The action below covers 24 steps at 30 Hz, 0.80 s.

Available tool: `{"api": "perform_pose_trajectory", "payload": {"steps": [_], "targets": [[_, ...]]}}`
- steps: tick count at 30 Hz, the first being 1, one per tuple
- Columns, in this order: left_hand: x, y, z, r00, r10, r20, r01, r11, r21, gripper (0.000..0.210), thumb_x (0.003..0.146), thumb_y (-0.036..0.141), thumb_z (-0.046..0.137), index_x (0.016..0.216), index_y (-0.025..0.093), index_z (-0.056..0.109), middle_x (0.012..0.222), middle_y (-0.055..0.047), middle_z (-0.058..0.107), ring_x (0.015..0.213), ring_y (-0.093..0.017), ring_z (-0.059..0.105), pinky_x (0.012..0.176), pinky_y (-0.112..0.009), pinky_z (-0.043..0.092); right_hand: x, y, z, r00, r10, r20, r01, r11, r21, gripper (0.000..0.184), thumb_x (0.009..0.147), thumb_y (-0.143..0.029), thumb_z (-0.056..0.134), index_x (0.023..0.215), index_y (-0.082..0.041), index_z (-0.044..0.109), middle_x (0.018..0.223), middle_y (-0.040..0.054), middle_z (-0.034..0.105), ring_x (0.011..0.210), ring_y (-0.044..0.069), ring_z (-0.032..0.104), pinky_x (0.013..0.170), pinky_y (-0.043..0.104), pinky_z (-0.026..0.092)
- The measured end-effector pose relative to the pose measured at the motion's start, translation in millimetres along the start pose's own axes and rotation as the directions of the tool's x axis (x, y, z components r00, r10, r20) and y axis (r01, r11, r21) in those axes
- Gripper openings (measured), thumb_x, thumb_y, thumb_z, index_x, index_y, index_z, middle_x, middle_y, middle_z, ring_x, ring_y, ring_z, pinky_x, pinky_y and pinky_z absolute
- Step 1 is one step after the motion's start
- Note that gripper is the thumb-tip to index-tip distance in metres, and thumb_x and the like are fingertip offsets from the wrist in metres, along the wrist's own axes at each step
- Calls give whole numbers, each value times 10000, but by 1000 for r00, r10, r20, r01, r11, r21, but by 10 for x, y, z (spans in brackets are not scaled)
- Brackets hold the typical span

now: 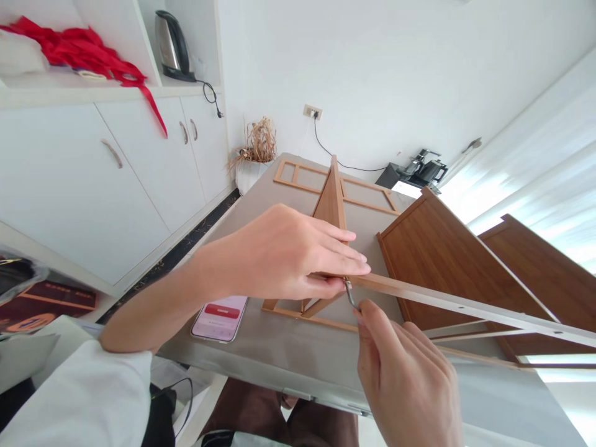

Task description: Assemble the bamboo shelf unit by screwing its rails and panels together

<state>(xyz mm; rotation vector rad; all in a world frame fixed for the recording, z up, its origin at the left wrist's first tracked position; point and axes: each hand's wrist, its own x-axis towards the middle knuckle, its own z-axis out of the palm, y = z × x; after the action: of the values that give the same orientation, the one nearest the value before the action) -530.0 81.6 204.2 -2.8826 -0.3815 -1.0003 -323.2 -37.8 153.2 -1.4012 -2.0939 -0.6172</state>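
White walls stood behind the gray bench, where a phone lay at the left. Your left grip, fingers nearly straight, had closed around the end of a wooden rail that met an upright panel. Your right grip pinched a bent metal key, its tip at that joint.

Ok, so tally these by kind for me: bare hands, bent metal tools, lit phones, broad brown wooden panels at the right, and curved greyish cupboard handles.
Bare hands: 2, left hand and right hand
Bent grey metal tool: 1
Lit pink-and-white phone: 1
Broad brown wooden panels: 2
Curved greyish cupboard handles: 3
Total: 9
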Motion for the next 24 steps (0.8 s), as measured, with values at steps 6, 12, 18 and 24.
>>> {"api": "perform_pose_trajectory", "payload": {"steps": [6,12,18,24], "targets": [[-9,0,-3,1000,17,-11,-17,1000,14,209,974,246,578,1105,272,739,1097,80,771,1223,-142,637,763,-180,552,-33,-45,30,999,42,-23,-41,999,11,134,980,-125,496,952,-172,617,544,-57,471,489,107,344,581,273,299],[-12,-4,2,1000,10,-5,-10,1000,11,228,973,236,578,1132,281,735,1108,70,768,1222,-156,640,780,-202,565,-22,-16,23,1000,15,-25,-14,999,28,93,977,-124,528,971,-166,611,563,-57,496,499,102,350,584,278,295],[-13,-4,1,1000,7,3,-7,1000,-22,228,954,225,609,1132,274,743,1125,55,765,1223,-172,641,848,-210,576,-37,-24,37,1000,28,-10,-27,999,43,72,982,-164,548,973,-169,620,558,-62,464,509,108,313,582,278,291],[-17,-14,21,1000,19,-13,-19,998,-52,225,939,210,636,1135,240,742,1122,42,767,1229,-178,638,939,-233,575,-72,-57,79,998,64,-16,-63,996,70,98,966,-120,540,970,-181,616,560,-72,435,505,101,318,586,264,286]]}}
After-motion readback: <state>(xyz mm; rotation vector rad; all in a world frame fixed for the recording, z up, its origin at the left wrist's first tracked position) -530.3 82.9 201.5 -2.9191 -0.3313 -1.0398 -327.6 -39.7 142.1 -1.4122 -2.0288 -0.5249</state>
